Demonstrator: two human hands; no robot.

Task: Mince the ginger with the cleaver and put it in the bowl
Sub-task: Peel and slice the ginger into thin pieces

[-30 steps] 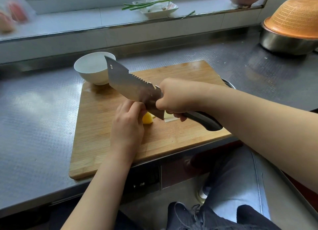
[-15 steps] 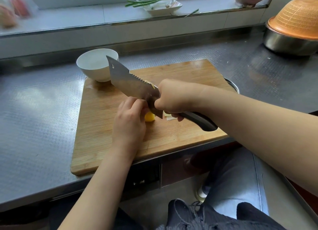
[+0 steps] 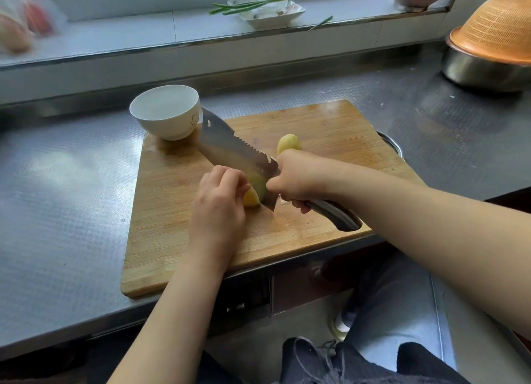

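Steel covers the desk (image 3: 57,199), a dull grey sheet with a fine stamped pattern, and a tiled ledge (image 3: 120,41) runs along the wall behind it. A wooden cutting board (image 3: 172,234) lies on the desk, its near edge close to the desk's front edge. Below the edge are the floor and the person's legs in dark and light cloth.

The left hand (image 3: 218,211) rests on the board with its fingers curled down onto a yellow piece of ginger (image 3: 250,198), holding it in place; most of that piece is hidden under the fingers and behind the blade. The right hand (image 3: 298,179) is wrapped tight around the dark handle of the cleaver (image 3: 230,148), whose blade slants from the hand toward the bowl, its heel down at the ginger. A second piece of ginger (image 3: 288,143) lies on the board just beyond the right hand, partly covered by it. What lies under the right palm cannot be made out.

A white bowl (image 3: 166,112) stands on the board's far left corner, just beside the blade's tip. On the ledge sits a white dish (image 3: 270,17) with green stalks (image 3: 247,6) across it. At the far right an orange strainer (image 3: 500,30) lies upside down over a metal basin (image 3: 482,70). A metal rim (image 3: 392,143) peeks out from under the board's right edge. Blurred bagged items at the top left are cut off by the frame.
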